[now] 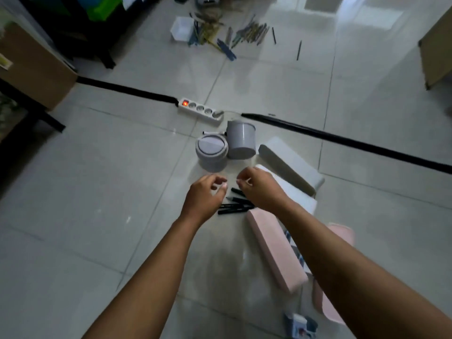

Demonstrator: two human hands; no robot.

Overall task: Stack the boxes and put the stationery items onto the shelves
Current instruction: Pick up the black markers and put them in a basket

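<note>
Several black pens (233, 206) lie on the floor tiles just below both hands. My left hand (204, 198) hovers over their left ends, fingers loosely curled and holding nothing. My right hand (259, 189) hovers over their right ends, fingers curled downward, nothing visibly held. A pink long box (274, 248) lies to the right under my right forearm. A white long box (289, 162) and a second white box (297, 195) lie beyond it. Two grey round containers (212, 152) (241, 140) stand ahead of the hands.
A white power strip (200, 110) with a black cable cover (342, 140) crosses the floor. Scattered pencils (247, 34) and a white bin (182, 28) lie farther off. A cardboard box (31, 67) and dark shelf legs stand at left. A small blue-white pack (299, 325) lies near me.
</note>
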